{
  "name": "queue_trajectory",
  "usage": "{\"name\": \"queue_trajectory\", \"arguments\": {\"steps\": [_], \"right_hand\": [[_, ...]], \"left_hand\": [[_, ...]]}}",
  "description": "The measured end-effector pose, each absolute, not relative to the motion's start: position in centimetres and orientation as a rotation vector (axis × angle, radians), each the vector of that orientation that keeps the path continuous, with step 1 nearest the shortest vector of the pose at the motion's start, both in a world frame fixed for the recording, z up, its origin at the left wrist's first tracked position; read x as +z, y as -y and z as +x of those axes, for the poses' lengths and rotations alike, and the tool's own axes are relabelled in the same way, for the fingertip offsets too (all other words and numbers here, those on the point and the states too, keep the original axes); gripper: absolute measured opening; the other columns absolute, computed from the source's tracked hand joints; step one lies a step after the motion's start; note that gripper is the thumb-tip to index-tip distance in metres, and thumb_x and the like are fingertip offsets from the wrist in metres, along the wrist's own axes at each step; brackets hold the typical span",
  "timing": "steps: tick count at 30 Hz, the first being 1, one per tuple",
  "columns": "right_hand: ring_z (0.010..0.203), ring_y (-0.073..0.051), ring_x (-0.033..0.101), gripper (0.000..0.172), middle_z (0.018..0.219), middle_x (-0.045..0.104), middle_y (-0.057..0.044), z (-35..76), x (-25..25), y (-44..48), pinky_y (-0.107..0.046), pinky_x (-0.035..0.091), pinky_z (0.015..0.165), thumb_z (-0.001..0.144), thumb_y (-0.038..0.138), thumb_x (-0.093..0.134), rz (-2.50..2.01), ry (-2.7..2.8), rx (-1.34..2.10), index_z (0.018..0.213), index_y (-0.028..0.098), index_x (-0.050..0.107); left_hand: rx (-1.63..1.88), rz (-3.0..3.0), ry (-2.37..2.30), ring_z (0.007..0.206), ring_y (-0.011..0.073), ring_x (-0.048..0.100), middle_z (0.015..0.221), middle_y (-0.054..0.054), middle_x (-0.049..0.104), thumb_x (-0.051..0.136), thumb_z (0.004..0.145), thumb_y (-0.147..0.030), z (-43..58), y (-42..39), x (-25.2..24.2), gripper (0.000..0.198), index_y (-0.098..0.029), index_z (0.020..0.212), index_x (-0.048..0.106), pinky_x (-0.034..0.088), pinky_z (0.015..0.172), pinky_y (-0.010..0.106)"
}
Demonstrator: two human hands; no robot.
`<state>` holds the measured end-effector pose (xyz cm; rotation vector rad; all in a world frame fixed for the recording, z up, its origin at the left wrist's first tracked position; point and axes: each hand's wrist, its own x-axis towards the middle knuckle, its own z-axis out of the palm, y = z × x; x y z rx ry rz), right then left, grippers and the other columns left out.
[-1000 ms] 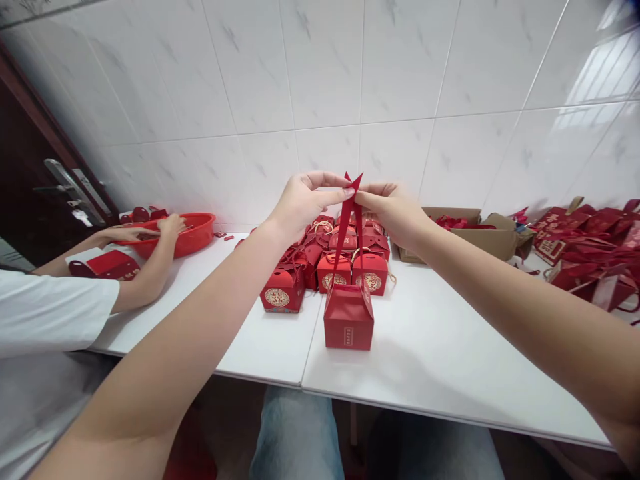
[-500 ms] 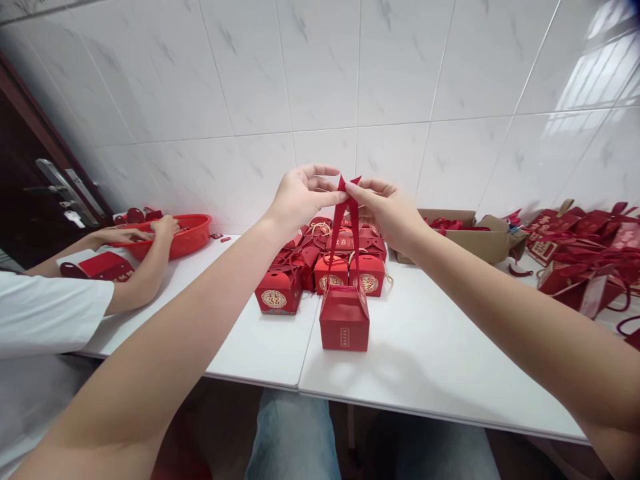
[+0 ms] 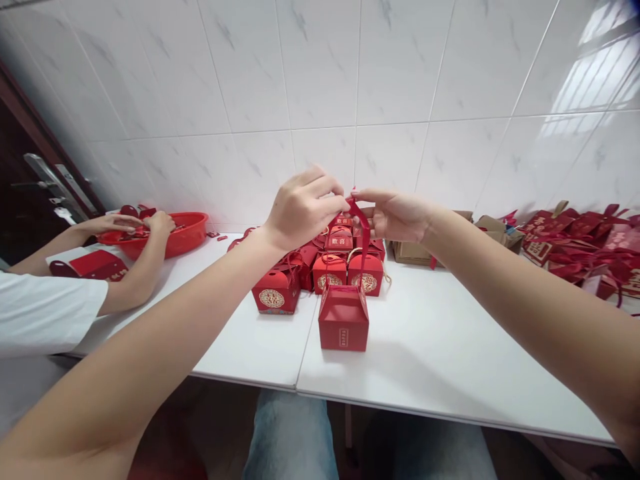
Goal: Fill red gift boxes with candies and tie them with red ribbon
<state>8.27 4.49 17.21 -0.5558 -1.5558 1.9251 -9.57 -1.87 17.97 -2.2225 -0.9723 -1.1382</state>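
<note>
A small red gift box [image 3: 343, 319] stands on the white table [image 3: 430, 360] near its front edge. A red ribbon [image 3: 363, 235] rises from the box to my hands. My left hand [image 3: 303, 208] is closed in a pinch on the ribbon's upper end. My right hand [image 3: 395, 215] pinches the same ribbon from the other side, fingertips almost touching the left ones. Both hands hover above the box, in front of a cluster of several finished red boxes [image 3: 330, 263].
Another person in a white shirt [image 3: 45, 313] at the left has both hands [image 3: 145, 223] in a red basin [image 3: 183, 232]. A cardboard carton [image 3: 415, 252] sits behind my right wrist. A heap of flat red boxes and ribbons [image 3: 585, 250] fills the right end. A dark door [image 3: 30, 187] stands far left.
My hands have dropped lower and my left hand has curled over the ribbon. The ribbon's upright pointed ends no longer stick up; the ribbon now loops between my fingertips.
</note>
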Motion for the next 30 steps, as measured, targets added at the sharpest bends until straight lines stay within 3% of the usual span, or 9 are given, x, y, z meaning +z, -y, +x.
{"name": "queue_trajectory", "arguments": {"steps": [4,7,9,12,16,19,23,26,30], "right_hand": [[0.071,-0.013,0.063,0.014,0.076,0.067,-0.002,8.1,16.5,-4.6,-0.026,0.056,0.068,0.072,0.024,0.076,-0.461,1.649,1.836,0.078,0.018,0.065],[0.069,-0.013,0.065,0.020,0.075,0.069,-0.002,8.2,15.8,-5.1,-0.025,0.055,0.066,0.066,0.027,0.082,-0.482,1.713,1.707,0.076,0.017,0.068],[0.067,-0.012,0.065,0.022,0.074,0.070,-0.003,8.5,15.7,-5.4,-0.024,0.054,0.063,0.065,0.029,0.082,-0.498,1.774,1.597,0.077,0.016,0.070],[0.065,-0.012,0.065,0.022,0.076,0.072,-0.003,9.2,16.0,-5.1,-0.025,0.053,0.061,0.068,0.034,0.079,-0.529,1.891,1.330,0.080,0.018,0.072],[0.071,-0.016,0.067,0.016,0.077,0.074,-0.004,9.6,16.0,-4.3,-0.030,0.053,0.066,0.070,0.031,0.076,-0.480,2.021,0.820,0.080,0.018,0.076],[0.074,-0.018,0.068,0.008,0.079,0.075,-0.002,9.4,15.3,-4.2,-0.031,0.053,0.069,0.074,0.022,0.071,-0.368,2.043,0.455,0.078,0.022,0.077],[0.078,-0.019,0.069,0.020,0.084,0.075,-0.002,9.2,14.5,-4.4,-0.032,0.054,0.070,0.079,0.013,0.062,-0.212,2.060,0.046,0.077,0.025,0.078],[0.077,-0.018,0.068,0.022,0.083,0.075,-0.003,9.1,14.4,-4.4,-0.031,0.054,0.068,0.082,0.012,0.060,-0.168,2.069,-0.105,0.082,0.025,0.078],[0.074,-0.016,0.068,0.018,0.081,0.075,-0.002,9.1,14.4,-4.3,-0.028,0.053,0.066,0.083,0.017,0.062,-0.201,2.051,-0.110,0.086,0.024,0.077]], "left_hand": [[-0.744,-2.084,0.751,0.078,0.0175,0.058,0.077,0.003,0.067,0.050,0.086,-0.015,-10.1,1.5,18.0,0.026,-0.020,0.067,0.067,0.044,0.066,0.033],[-0.667,-2.082,0.716,0.077,0.0166,0.058,0.077,0.002,0.066,0.049,0.086,-0.015,-10.1,1.7,17.6,0.023,-0.021,0.072,0.066,0.045,0.066,0.032],[-0.812,-2.169,0.814,0.079,0.0162,0.059,0.082,0.003,0.067,0.052,0.084,-0.015,-9.9,2.0,17.1,0.015,-0.020,0.082,0.066,0.047,0.070,0.031],[-1.348,-2.290,1.256,0.080,0.0147,0.062,0.090,0.006,0.068,0.052,0.081,-0.012,-9.4,2.4,16.6,0.019,-0.015,0.098,0.060,0.050,0.069,0.028],[-1.891,-2.388,1.978,0.066,0.0103,0.063,0.085,0.005,0.068,0.046,0.076,0.000,-8.9,2.2,16.1,0.023,-0.013,0.091,0.058,0.049,0.062,0.025],[-1.919,-2.466,2.203,0.056,0.0090,0.059,0.074,0.004,0.068,0.048,0.074,0.002,-8.7,2.1,15.6,0.024,-0.012,0.086,0.063,0.048,0.058,0.025],[-1.859,-2.681,2.117,0.071,0.0113,0.064,0.087,0.004,0.072,0.054,0.075,0.000,-8.9,2.0,15.1,0.030,-0.015,0.097,0.067,0.051,0.068,0.026],[-1.793,-2.784,1.976,0.080,0.0118,0.065,0.096,0.002,0.072,0.060,0.074,-0.004,-9.2,1.9,15.0,0.033,-0.020,0.103,0.066,0.051,0.078,0.027],[-1.844,-2.720,1.926,0.082,0.0142,0.066,0.092,0.003,0.072,0.067,0.077,-0.020,-9.3,1.7,15.0,0.019,-0.019,0.096,0.068,0.052,0.078,0.029]]}}
